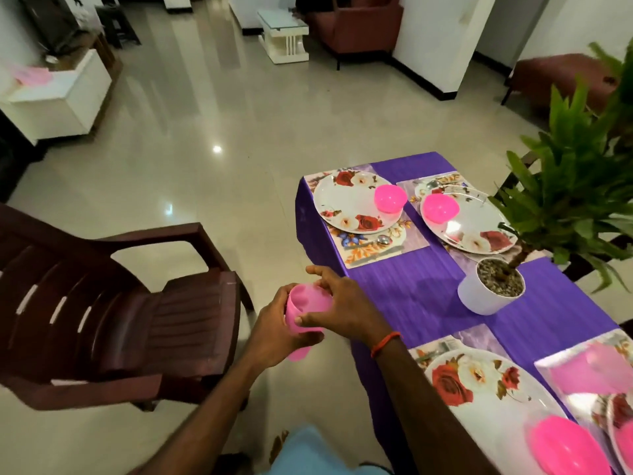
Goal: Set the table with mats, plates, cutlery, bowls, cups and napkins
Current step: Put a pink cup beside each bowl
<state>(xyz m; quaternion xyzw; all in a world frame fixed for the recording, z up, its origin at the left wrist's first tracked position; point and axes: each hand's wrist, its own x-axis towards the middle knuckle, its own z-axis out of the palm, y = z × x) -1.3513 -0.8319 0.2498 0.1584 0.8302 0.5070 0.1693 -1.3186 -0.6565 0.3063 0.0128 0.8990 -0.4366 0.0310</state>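
A pink plastic cup [305, 308], perhaps a nested stack, is held off the table's left edge. My left hand [277, 337] grips it from below. My right hand [342, 303] pinches its rim from above. On the purple cloth of the table [418, 289], floral mats [380, 250] carry floral plates [349, 204] with pink bowls [390, 197]. A second far plate [472, 221] holds a bowl [439, 208]. A near plate [479, 385] and near bowl [565, 443] sit at the bottom right. A spoon [384, 239] lies beside the far left plate.
A white pot with a green plant [489, 289] stands mid-table. A dark brown chair [113, 313] sits left of the table. A white cabinet [58, 104] with pink napkins [30, 75] stands at the far left. Tiled floor lies beyond.
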